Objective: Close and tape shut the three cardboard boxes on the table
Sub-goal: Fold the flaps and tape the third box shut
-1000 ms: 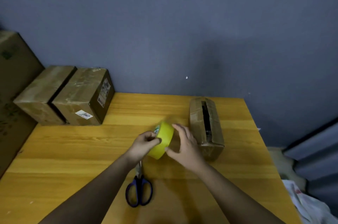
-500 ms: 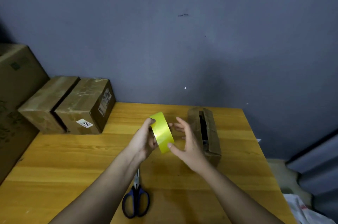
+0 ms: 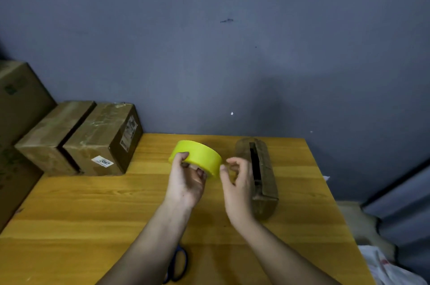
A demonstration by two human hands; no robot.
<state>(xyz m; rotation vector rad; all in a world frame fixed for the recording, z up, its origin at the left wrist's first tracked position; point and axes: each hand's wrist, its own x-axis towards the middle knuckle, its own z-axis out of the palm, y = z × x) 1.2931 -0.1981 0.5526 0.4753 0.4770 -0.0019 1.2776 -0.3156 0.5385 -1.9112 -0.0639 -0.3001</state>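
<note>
From the left I see two taped boxes [image 3: 76, 140] side by side at the table's [image 3: 93, 203] far corner, my left hand [image 3: 186, 182] gripping the yellow tape roll [image 3: 197, 156] above mid-table, my right hand [image 3: 237, 182] pinching at its edge, and the open box [image 3: 263, 175] just beyond.

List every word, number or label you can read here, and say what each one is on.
"2097" as best it reads, upside down: white sticker on the front of the nearer taped box.
Printed label on that box's side: too blurred to read.
Green print on the big carton at the left edge: unreadable.
Yellow tape roll: no text visible.
</note>
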